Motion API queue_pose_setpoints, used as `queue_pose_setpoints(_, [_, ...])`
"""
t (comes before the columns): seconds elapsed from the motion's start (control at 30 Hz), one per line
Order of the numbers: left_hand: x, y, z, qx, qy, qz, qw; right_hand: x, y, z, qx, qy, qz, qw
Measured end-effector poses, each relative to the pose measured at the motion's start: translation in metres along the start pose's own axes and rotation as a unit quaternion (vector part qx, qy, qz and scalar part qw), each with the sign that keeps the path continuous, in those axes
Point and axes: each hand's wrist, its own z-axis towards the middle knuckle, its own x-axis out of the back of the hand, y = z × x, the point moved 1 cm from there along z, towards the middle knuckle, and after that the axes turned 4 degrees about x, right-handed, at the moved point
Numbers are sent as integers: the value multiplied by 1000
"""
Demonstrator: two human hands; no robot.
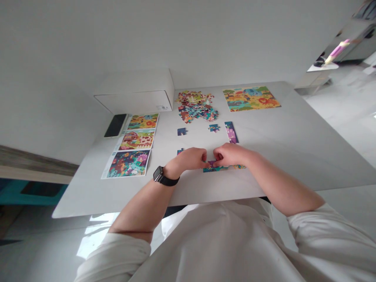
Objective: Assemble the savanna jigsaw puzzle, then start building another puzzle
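The person's left hand [189,158] and right hand [230,154] are meeting low over the white table [264,156], their fingers [215,156] pinching narrowly on a small purple cardboard jigsaw piece [212,163]. The piece is sitting against a low row of joined teal-and-purple jigsaw pieces [211,169] near the table's front edge.

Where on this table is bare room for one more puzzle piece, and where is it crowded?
The widest bare patch of the white table lies right of the purple puzzle pieces, below the assembled puzzle. A narrower patch lies between the picture cards and the left hand. It is crowded at the loose-piece pile and around the right hand.
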Motion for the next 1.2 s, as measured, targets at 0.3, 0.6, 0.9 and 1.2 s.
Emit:
queue_pose_setpoints(0.3, [8,-10,1,-18,91,-74,993,-1,1,0,7,-7,-15,1000])
queue_pose_setpoints(0.6, [20,-24,6,38,270,-64,960,4,17,-1,16,129,28,991])
queue_pose_setpoints(0.9, [15,-36,15,55,278,47,958,0,30,5,41,212,25,976])
queue_pose_setpoints(1.2, [10,-31,12,79,271,73,957,31,67,23,64,335,2,940])
